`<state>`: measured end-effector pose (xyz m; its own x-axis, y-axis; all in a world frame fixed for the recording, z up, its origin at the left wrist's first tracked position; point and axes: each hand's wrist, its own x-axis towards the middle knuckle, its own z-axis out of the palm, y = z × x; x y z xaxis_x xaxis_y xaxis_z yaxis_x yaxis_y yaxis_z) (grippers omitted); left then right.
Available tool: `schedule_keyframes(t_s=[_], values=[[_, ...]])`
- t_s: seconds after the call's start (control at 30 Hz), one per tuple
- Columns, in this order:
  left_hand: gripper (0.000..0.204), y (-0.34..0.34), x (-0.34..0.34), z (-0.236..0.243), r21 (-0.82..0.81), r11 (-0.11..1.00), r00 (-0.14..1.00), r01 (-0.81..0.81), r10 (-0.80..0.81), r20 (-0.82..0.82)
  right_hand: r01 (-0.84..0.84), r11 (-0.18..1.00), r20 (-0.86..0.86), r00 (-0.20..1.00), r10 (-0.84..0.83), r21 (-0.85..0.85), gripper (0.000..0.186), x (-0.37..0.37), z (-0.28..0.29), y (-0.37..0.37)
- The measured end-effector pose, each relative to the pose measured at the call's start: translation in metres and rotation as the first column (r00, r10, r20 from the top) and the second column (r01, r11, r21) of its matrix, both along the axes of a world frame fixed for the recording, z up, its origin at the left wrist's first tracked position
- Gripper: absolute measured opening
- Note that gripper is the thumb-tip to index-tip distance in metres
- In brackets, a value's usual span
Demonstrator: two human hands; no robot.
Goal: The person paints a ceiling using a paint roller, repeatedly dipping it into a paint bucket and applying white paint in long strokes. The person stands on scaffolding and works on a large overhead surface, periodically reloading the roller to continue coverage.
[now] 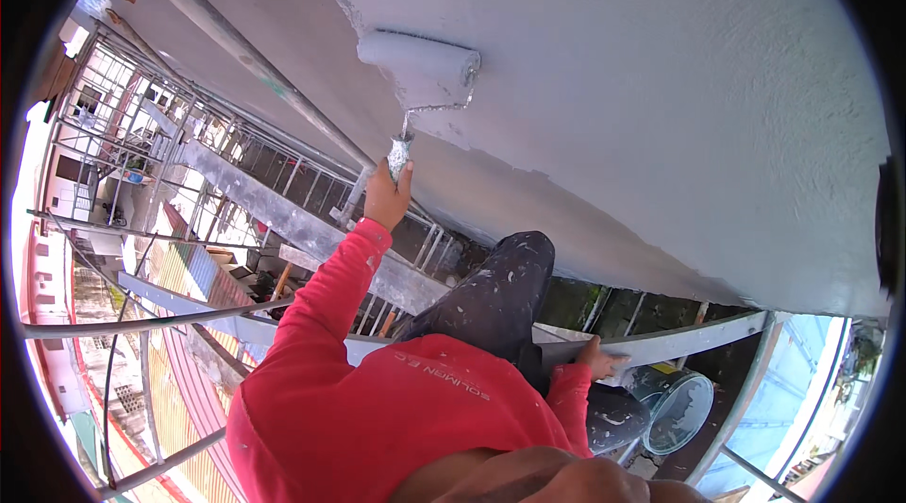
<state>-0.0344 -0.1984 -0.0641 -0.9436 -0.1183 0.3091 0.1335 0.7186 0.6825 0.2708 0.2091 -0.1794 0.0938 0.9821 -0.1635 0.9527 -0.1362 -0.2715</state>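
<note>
- One paint roller (420,58) is held against the gray wall (661,125).
- Below the roller, its silvery handle (400,156) is clamped in the fingers of the left hand (389,196).
- Left of the roller, a metal pole (250,55) is seen slanting.
- Below and right of the roller, a pale rail (689,343) is touched by the right hand (597,359); whether its fingers are closed cannot be told.
- Farther below right of the roller, a see-through bucket (656,388) is seen.

The wall (679,107) behind the paint roller (415,55) looks rough; the scaffold pipe (222,29) left of the roller, dull metal; the sweatshirt (406,409) below it, matt cloth.
</note>
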Motion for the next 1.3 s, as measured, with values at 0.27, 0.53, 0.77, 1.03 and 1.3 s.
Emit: schedule_keyframes(t_s=[0.27, 0.53, 0.77, 1.03, 1.3], values=[[0.047, -0.004, 0.029, -0.109, -0.051, 0.999, 0.962, 0.000, 0.014, 0.271, -0.016, 1.000, 0.004, 1.000, 0.016, -0.019, 0.115, -0.004, 0.008, -0.004], [0.056, -0.005, 0.032, -0.140, -0.185, 0.982, 0.860, 0.048, 0.053, 0.507, 0.005, 0.999, -0.001, 1.000, -0.005, -0.034, 0.117, -0.003, 0.005, -0.001], [0.059, -0.007, 0.021, -0.157, -0.191, 0.979, 0.831, 0.074, 0.045, 0.555, -0.006, 1.000, 0.015, 1.000, 0.006, 0.010, 0.117, -0.004, 0.004, -0.002], [0.052, -0.015, 0.035, -0.080, -0.102, 0.994, 0.944, 0.039, -0.004, 0.330, 0.009, 1.000, 0.033, 0.999, -0.010, 0.008, 0.115, 0.001, -0.003, 0.001], [0.046, 0.004, 0.012, 0.063, 0.006, 1.000, 1.000, -0.001, 0.001, 0.015, -0.006, 0.999, 0.012, 1.000, 0.005, 0.041, 0.115, 0.009, -0.011, 0.007]])
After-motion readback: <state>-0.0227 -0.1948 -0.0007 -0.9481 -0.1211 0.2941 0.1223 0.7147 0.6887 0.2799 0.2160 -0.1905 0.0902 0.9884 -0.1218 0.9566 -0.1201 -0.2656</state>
